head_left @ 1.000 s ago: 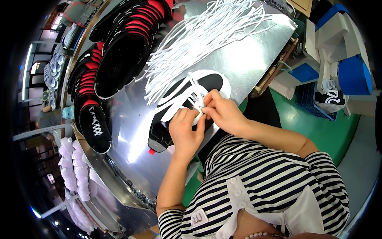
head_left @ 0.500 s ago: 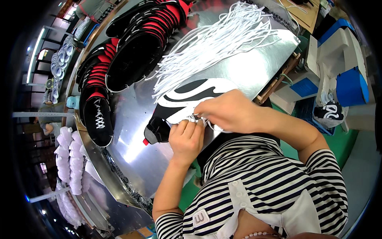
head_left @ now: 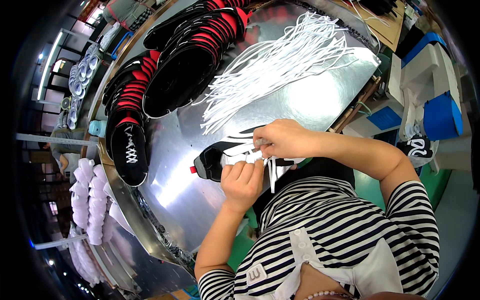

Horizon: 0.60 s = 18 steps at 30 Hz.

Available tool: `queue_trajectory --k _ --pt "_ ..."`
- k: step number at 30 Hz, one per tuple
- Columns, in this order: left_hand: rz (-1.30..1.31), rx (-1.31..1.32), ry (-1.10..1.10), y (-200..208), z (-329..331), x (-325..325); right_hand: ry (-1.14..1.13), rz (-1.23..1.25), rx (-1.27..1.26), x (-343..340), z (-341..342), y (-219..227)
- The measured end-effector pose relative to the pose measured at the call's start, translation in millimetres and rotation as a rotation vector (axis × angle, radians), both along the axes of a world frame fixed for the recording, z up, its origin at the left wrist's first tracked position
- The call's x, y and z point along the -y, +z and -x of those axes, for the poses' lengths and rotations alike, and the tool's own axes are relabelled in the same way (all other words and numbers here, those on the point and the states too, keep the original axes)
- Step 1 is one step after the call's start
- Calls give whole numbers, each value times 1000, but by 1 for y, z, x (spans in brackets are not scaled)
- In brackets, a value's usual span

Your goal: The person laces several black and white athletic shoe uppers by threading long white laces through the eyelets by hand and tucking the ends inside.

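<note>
A black and white shoe upper (head_left: 212, 159), with a grey heel and a small red tab, lies tilted at the near edge of the metal table. My left hand (head_left: 243, 184) grips it by the lacing edge, fingers curled over the eyelets. Pinched closed just above, my right hand (head_left: 284, 140) holds a white shoelace (head_left: 272, 178), whose loose end hangs toward my lap. The fingertips hide the exact eyelet and part of the lace. Beyond the hands, a bundle of loose white shoelaces (head_left: 280, 65) is spread on the table.
Nested black and red shoe uppers (head_left: 180, 75) curve along the table's left side, the nearest upper (head_left: 129, 155) laced in white. At right stand a cream and blue machine (head_left: 442, 115) and a bag with a black and white upper (head_left: 416, 147). White shoe parts (head_left: 87, 200) stand in stacks at far left.
The shoe upper has rolled so its lacing side and opening show more. My right hand has drawn in close to my left, and a lace end now hangs down between them.
</note>
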<state>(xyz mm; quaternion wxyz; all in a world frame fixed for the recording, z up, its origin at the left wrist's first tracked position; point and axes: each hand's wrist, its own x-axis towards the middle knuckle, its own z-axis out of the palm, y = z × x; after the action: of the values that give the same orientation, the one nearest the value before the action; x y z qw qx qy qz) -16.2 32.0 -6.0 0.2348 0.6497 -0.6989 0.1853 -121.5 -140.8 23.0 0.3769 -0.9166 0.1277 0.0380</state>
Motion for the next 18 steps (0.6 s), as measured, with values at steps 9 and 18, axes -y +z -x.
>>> queue_trajectory --k 9,18 --pt "55 37 -21 -4 1 3 -28 -149 -77 3 3 7" --pt "-29 -74 -85 5 5 9 -222 -212 221 4 8 2"
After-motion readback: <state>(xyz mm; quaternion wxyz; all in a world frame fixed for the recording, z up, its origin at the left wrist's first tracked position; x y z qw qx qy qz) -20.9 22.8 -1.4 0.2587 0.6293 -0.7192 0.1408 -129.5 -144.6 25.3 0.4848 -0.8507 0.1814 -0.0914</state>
